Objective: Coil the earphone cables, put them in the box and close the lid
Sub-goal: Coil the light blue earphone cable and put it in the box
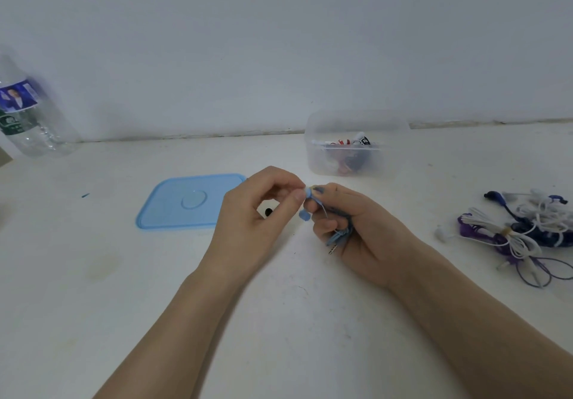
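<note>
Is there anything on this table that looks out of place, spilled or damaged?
Nothing looks spilled or broken. Only small oddities: a tiny blue scrap lies alone on the table, left of the blue lid, and faint yellowish stains mark the surface nearer the camera.

Plain indoor room, likely a home or simple work corner. Bare pale wall meets a scuffed white table. Against the wall, far left of the box (clear plastic, household type): a water bottle.
</note>
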`<state>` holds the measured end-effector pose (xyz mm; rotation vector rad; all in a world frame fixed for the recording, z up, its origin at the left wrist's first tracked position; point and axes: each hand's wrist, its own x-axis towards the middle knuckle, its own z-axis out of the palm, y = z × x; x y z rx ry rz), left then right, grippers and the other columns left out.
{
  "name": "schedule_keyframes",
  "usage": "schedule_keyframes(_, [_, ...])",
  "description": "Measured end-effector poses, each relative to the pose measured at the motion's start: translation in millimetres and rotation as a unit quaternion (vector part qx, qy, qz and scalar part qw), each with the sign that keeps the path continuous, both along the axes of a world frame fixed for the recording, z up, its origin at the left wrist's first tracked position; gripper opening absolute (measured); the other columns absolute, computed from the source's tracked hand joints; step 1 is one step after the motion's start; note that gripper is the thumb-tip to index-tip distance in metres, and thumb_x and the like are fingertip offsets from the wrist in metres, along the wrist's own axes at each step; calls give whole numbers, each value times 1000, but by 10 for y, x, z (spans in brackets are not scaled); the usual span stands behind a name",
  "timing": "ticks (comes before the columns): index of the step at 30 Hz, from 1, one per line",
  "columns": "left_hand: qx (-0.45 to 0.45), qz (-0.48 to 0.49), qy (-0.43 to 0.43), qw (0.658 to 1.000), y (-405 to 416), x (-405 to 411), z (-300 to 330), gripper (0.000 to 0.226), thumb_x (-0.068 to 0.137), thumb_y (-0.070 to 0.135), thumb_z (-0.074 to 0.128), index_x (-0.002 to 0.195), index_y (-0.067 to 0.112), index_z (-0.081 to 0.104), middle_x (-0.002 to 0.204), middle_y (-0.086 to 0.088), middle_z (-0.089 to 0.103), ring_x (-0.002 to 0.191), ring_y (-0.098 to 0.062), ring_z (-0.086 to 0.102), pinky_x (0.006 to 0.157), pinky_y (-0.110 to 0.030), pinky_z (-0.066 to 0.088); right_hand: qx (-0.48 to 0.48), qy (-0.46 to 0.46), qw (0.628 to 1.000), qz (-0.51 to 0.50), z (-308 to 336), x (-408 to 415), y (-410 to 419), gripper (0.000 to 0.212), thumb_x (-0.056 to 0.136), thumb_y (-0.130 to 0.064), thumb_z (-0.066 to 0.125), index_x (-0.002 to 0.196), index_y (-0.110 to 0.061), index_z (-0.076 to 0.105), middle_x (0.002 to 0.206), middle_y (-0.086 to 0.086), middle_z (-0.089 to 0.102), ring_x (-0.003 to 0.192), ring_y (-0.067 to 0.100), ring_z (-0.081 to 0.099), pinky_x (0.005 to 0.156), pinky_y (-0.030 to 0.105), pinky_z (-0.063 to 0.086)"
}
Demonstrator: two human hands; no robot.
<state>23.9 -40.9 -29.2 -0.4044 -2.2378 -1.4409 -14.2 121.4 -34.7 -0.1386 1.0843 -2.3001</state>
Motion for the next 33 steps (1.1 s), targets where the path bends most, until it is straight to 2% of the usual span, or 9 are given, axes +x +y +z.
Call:
schedule_keyframes(3, [-32, 20, 52, 998, 8, 3, -8, 9, 94, 8, 69, 92, 17, 70, 86, 11, 72, 87, -19, 69, 81, -30, 54, -22, -14, 1000, 17, 15, 8, 3, 10, 83, -12, 65, 79, -4, 62, 73, 6, 58, 50, 7, 30, 46, 14, 37])
schedule_keyframes(6, [-43, 23, 69, 996, 2, -4, -14, 8, 92, 7, 71, 92, 15, 71, 87, 7, 72, 86, -19, 70, 80, -32, 55, -32, -32, 999, 25, 18, 8, 6, 14, 86, -10, 62, 74, -4, 66, 72, 6, 58, 49, 6, 31, 45, 14, 37])
schedule_keyframes(9, [-53, 18, 87, 995, 13, 4, 0, 9, 90, 3, 70, 92, 12, 72, 88, 6, 71, 84, -15, 69, 80, -29, 54, -37, -40, 998, 30, 22, 6, 9, 12, 88, -9, 60, 79, -2, 66, 72, 5, 57, 47, 5, 32, 43, 14, 38])
schedule_keyframes(14, [-58, 12, 92, 994, 14, -5, -6, 7, 90, 7, 67, 95, 8, 72, 90, 4, 71, 85, -15, 69, 81, -32, 55, -40, -44, 998, 38, 38, 10, 10, 16, 85, -10, 62, 73, -4, 72, 72, 4, 57, 47, 5, 34, 44, 13, 37])
schedule_keyframes(18, [-58, 18, 98, 993, 20, 1, -1, 8, 91, 10, 66, 96, 6, 71, 89, 2, 71, 85, -15, 69, 80, -34, 55, -45, -53, 997, 44, 51, 16, 11, 8, 82, -10, 64, 80, -3, 67, 72, 5, 52, 46, 6, 36, 44, 12, 37])
schedule_keyframes(21, [-58, 17, 98, 993, 35, 11, 16, 6, 92, 9, 67, 96, 6, 70, 88, 3, 70, 84, -14, 68, 80, -32, 54, -49, -56, 996, 43, 60, 22, 11, 7, 83, -9, 63, 81, -3, 66, 72, 5, 50, 46, 6, 36, 45, 13, 40])
schedule_keyframes(25, [-70, 20, 108, 991, 35, 0, 23, 5, 91, 4, 67, 91, 8, 70, 86, 8, 69, 83, -14, 66, 79, -26, 51, -44, -46, 997, 36, 72, 27, 10, 10, 84, -10, 62, 76, -4, 65, 70, 4, 54, 47, 6, 33, 44, 13, 37])
schedule_keyframes(31, [-29, 7, 98, 995, 33, -44, -25, 10, 87, -2, 69, 82, 6, 67, 83, 2, 66, 84, -20, 66, 77, -39, 54, -23, -8, 1000, 0, 54, 51, -25, 23, 91, -7, 57, 71, -3, 66, 67, 5, 58, 46, 5, 33, 44, 14, 39])
schedule_keyframes(33, [12, -5, 66, 998, 49, -50, -37, 11, 86, -4, 68, 80, 4, 63, 81, 4, 64, 81, -18, 66, 76, -34, 53, -18, 5, 1000, -10, 27, 42, -36, 16, 89, -6, 60, 74, -1, 65, 68, 8, 57, 45, 6, 33, 45, 15, 39])
